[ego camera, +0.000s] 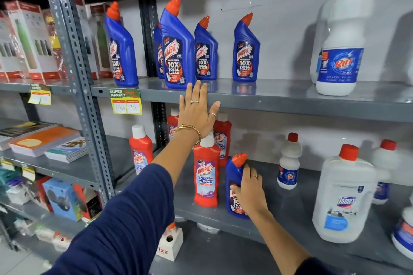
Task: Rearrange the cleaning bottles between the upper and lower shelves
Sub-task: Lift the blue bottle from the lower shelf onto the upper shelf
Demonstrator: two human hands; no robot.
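The blue Harpic bottle [234, 185] is held by right-hand fingers [248, 176]; left fingers [196, 94] are spread wide, empty. The red bottle [206, 174] just beside could be toppled.

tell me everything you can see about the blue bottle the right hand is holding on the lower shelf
The blue Harpic bottle looks like glossy plastic, with an angled neck and a ribbed red cap. It stands upright near the front of the lower shelf, beside a red Harpic bathroom cleaner. The right hand wraps its side, covering part of the label.
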